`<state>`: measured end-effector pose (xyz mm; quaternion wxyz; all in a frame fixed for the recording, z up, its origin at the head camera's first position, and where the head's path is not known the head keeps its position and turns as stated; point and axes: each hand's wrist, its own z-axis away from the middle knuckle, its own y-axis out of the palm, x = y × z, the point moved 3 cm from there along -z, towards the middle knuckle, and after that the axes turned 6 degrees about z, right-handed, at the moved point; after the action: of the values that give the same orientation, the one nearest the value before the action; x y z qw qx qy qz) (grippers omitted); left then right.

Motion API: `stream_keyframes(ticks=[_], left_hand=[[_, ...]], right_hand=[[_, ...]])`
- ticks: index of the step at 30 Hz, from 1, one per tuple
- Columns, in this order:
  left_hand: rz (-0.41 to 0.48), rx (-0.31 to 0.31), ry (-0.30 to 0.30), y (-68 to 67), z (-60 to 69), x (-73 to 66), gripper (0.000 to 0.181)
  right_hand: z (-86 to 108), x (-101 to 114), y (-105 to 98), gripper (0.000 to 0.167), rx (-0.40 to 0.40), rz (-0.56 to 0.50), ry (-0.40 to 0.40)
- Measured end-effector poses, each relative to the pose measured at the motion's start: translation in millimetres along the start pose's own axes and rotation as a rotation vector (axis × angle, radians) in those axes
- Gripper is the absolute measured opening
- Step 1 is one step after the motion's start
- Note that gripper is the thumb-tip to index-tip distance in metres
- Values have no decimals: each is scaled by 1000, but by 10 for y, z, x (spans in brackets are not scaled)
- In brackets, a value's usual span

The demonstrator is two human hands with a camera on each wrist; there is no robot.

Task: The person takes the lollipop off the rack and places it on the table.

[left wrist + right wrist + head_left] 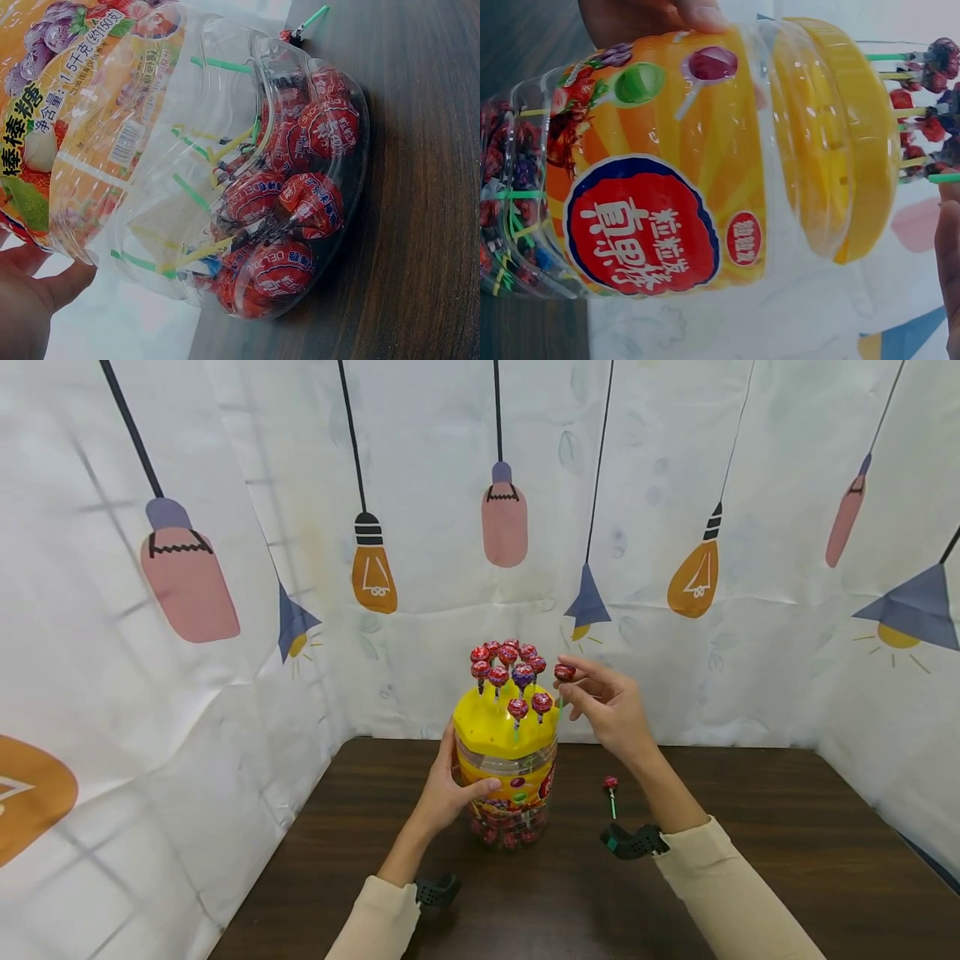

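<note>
We see a clear jar (pixel 517 777) standing on the brown surface (pixel 712 868). The left hand (pixel 444 793) wraps round its side, with the thumb over the orange label (pixel 660 150). We think it holds there so the jar can't tip, and so nothing blocks the top. The yellow lid (pixel 495 737) is on, and many lollipops (pixel 498 676) stand up on it, sticks down. They seem to stand because their sticks poke into the lid.

The right hand (pixel 611 706) pinches a red lollipop (pixel 565 672) by the sweet, just beside the lid's right edge. Its green stick points down, maybe because that end fits the lid. We can't tell if it touches. One loose lollipop (pixel 611 783) lies on the surface, right of the jar. Packed lollipops (pixel 311 202) sit low inside, perhaps adding some weight that keeps the jar steady.
</note>
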<state>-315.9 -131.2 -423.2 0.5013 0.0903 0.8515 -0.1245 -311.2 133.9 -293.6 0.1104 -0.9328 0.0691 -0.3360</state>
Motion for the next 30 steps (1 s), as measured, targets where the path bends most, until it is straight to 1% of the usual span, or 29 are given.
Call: stream_keyframes(ticks=[4,9,15,20,26,30], left_hand=[[4,2,6,-1,1,0,106],[12,7,12,3,-7,11,106],[33,18,13,13,-17,27,105],[25,22,21,22,-18,16,104],[16,15,10,22,-9,-3,104],[15,12,6,12,-2,-7,105]], right_hand=[[26,-6,-38,36,0,-31,33],[118,-76,-91,35,-24,-82,89],[298,-238,-161,35,-64,-135,168],[450,-394,-201,34,-73,-186,218],[614,-543,-254,34,-59,-180,293],[693,-621,-296,36,-50,-180,328]])
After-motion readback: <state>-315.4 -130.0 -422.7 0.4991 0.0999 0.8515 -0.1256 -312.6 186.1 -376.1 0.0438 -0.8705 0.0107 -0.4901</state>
